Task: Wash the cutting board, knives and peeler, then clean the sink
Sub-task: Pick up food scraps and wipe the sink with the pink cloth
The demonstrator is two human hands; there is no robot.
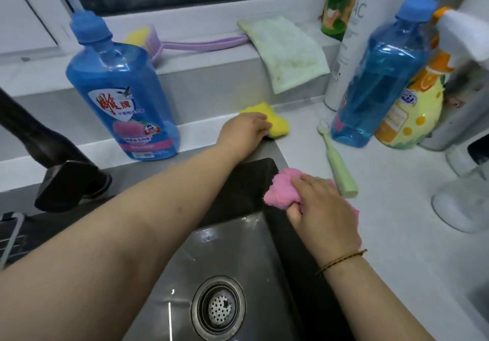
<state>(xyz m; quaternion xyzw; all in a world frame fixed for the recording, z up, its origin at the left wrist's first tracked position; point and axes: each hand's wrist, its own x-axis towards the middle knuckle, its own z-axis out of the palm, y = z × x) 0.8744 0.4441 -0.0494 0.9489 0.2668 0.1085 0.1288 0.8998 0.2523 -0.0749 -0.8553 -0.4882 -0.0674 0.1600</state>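
Risk: toothbrush (337,166) just beside pink cloth (281,187), could get swept into sink (227,245). Left hand (244,129) curls over yellow sponge (276,122); right hand (320,203) bunches cloth.

The pink cloth (280,190) and yellow sponge (276,122) stood out against the white counter (397,235) and the dark grey sink (238,245), whose silver strainer (219,307) was dotted with small holes. The labelled bottle (119,89) was clear blue, with red characters on white above a pink band. The toothbrush (336,163) was pale green and the brush handle (201,43) lilac.
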